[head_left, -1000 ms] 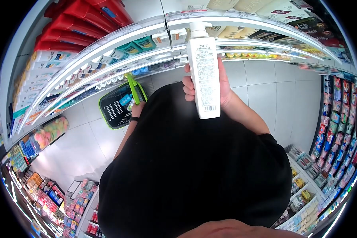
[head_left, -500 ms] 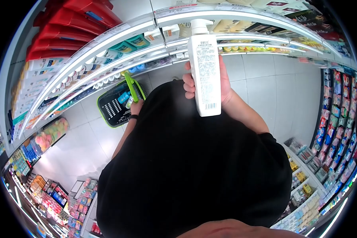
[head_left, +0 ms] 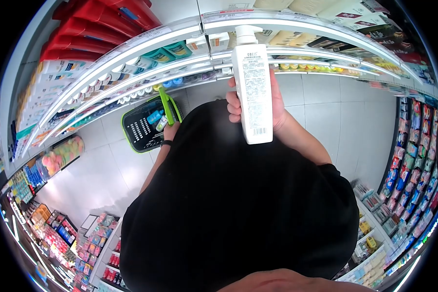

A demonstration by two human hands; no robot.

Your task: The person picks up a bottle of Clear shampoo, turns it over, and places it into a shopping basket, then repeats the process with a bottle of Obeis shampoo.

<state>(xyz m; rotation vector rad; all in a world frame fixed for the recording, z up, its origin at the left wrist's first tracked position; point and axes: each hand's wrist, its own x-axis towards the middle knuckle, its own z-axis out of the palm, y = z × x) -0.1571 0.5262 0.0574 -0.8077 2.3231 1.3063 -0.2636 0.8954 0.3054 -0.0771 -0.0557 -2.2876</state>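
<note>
A tall white pump bottle stands nearly upright before me, its side with dense printed text and a barcode turned to the camera. My right hand is wrapped round it from behind, fingertips showing at its left edge. Down at the left, my left hand is closed on the green handle of a black shopping basket with a green rim. Inside the basket lie a blue item and a white-and-green item; their kinds are too small to make out.
Lit store shelves with price labels curve across the front, holding red bottles, teal packs and pale bottles. Packaged goods fill a rack at the right. A display of small boxes stands at the lower left. Tiled floor lies below.
The view has shifted a little, so the shelves and basket sit slightly to the right. Both hands keep their hold on the pump bottle and the basket.
</note>
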